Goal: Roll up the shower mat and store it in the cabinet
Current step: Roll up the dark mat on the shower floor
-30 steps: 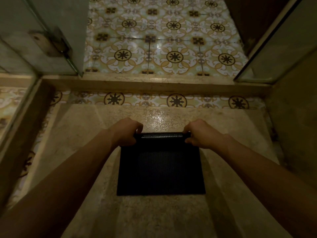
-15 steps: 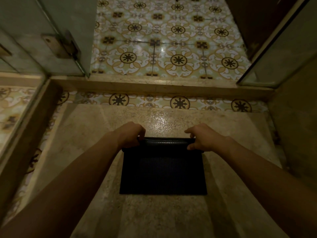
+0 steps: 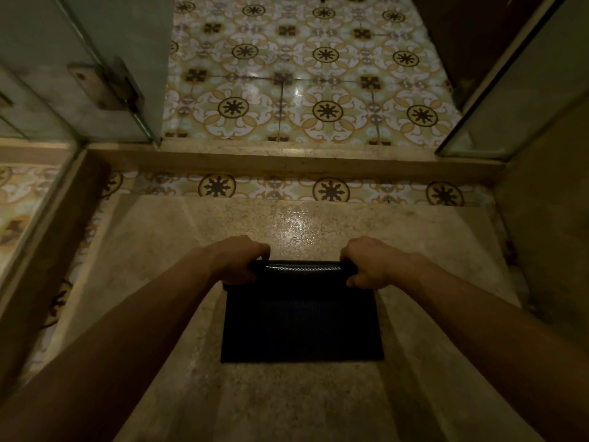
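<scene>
A beige stone shower floor (image 3: 318, 403) fills the near half of the view, bounded on the far side by a raised stone curb (image 3: 287, 159). Beyond the curb lies a patterned tile floor (image 3: 318, 74); glass panels (image 3: 105, 59) stand at far left and far right. On the stone, at centre, lies the dark shower mat (image 3: 301, 323) — its near part flat, its far edge curled into a tight roll. The left hand (image 3: 237, 261) is clenched around the roll's left end; the right hand (image 3: 371, 261) is clenched around its right end — fingers curled over the top. Both forearms reach in from the near corners.
</scene>
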### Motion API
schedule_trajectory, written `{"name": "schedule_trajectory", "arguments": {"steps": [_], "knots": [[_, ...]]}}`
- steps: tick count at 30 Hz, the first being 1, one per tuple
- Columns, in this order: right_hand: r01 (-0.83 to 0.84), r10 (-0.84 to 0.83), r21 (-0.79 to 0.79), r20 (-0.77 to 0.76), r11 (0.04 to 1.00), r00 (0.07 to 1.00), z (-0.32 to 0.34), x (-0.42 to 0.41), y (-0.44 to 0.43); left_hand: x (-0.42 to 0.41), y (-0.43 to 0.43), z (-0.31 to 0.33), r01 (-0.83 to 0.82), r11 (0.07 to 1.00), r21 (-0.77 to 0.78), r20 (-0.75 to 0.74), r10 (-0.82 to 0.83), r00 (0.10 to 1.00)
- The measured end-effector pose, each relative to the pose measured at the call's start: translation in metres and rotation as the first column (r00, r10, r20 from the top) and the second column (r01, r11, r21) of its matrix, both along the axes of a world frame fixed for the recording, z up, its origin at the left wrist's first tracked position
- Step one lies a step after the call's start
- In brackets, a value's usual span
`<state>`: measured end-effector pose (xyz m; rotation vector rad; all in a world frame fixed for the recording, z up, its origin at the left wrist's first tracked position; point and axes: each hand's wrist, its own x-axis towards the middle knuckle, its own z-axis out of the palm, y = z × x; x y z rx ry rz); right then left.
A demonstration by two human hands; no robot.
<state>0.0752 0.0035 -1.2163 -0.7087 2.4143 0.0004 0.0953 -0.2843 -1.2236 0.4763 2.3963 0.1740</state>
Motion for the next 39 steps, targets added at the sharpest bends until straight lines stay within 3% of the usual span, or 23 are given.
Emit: {"name": "schedule_trajectory", "arguments": {"steps": [8,12,15,20,25,31,35,39], "knots": [[0.053,-0.065,-0.075,-0.178,0.996,0.982,-0.002,-0.01,0.007,-0.014,0.001,-0.003,-0.003,0.999,0.034,-0.197,0.01,0.98],[0.07,-0.08,-0.064,-0.163,0.995,0.983,-0.004,-0.016,0.008,-0.019,0.001,-0.007,0.001,0.998,0.061,-0.256,0.014,0.967],[0.067,-0.072,-0.056,-0.088,0.996,0.994,-0.003,-0.023,0.01,-0.019,0.0,-0.006,-0.022,0.998,0.054,-0.227,0.034,0.973],[0.08,-0.083,-0.05,-0.066,0.996,0.994,-0.003,-0.025,0.008,-0.025,0.002,0.002,-0.127,0.99,0.059,-0.059,0.13,0.99],[0.073,-0.078,-0.064,-0.093,0.995,0.993,-0.003,-0.018,0.01,-0.025,0.006,0.006,-0.126,0.992,-0.004,-0.056,0.125,0.991],[0.145,-0.148,-0.085,-0.031,0.986,0.989,0.0,-0.017,0.013,-0.019,0.004,0.005,-0.223,0.972,0.07,-0.003,0.224,0.975],[0.106,-0.113,-0.075,-0.1,0.992,0.989,-0.002,-0.007,0.013,-0.016,0.006,0.006,-0.191,0.981,0.037,0.013,0.191,0.982],[0.083,-0.085,-0.043,-0.03,0.996,0.996,0.003,-0.007,0.015,-0.017,0.002,0.01,-0.219,0.974,0.062,0.087,0.213,0.973]]}}
